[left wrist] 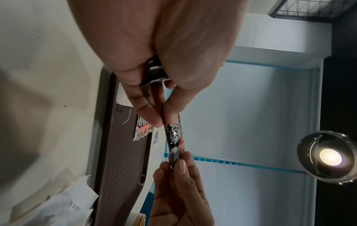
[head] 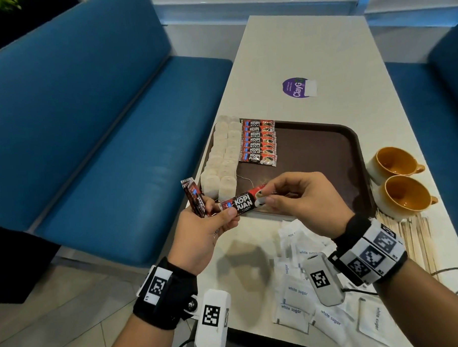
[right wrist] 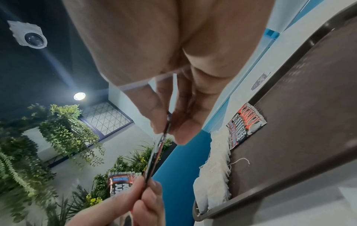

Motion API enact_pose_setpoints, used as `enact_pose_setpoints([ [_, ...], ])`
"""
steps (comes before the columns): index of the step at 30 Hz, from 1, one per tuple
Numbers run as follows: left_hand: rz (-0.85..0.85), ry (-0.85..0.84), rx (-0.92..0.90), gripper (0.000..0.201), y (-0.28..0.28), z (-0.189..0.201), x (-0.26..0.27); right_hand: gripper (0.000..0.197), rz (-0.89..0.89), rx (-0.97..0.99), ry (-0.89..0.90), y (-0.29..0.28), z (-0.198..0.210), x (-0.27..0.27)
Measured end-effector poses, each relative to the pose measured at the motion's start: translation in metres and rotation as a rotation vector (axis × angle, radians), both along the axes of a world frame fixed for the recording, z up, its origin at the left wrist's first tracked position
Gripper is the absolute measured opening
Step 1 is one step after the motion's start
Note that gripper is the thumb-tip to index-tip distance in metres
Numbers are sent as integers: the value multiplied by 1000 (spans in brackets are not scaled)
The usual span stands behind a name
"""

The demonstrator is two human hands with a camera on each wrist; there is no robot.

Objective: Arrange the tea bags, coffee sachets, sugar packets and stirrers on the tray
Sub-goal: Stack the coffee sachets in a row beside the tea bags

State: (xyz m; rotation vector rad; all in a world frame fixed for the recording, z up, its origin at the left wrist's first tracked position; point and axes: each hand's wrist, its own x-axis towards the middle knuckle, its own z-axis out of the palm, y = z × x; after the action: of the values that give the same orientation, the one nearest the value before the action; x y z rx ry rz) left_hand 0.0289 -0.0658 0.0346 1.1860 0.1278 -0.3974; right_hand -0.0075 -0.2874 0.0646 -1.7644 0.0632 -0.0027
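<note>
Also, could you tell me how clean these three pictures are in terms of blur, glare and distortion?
Head view: sharp, wide-angle bending at the edges, soft hand shadow on the table. Left wrist view: ceiling lamp flares, palm close and soft. Right wrist view: pinched coffee sachet streaked by blur, tray rim strongly curved.

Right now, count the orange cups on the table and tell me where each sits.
2. One orange cup stands on the table just right of the tray; the second cup stands directly in front of it, beside the wooden stirrers. None looks hidden.
</note>
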Motion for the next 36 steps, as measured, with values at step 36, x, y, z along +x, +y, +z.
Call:
enact_pose_setpoints([
  [36, -147, 193, 121, 16, 6, -19, 25, 21, -159, -466, 312, -53, -60, 137],
])
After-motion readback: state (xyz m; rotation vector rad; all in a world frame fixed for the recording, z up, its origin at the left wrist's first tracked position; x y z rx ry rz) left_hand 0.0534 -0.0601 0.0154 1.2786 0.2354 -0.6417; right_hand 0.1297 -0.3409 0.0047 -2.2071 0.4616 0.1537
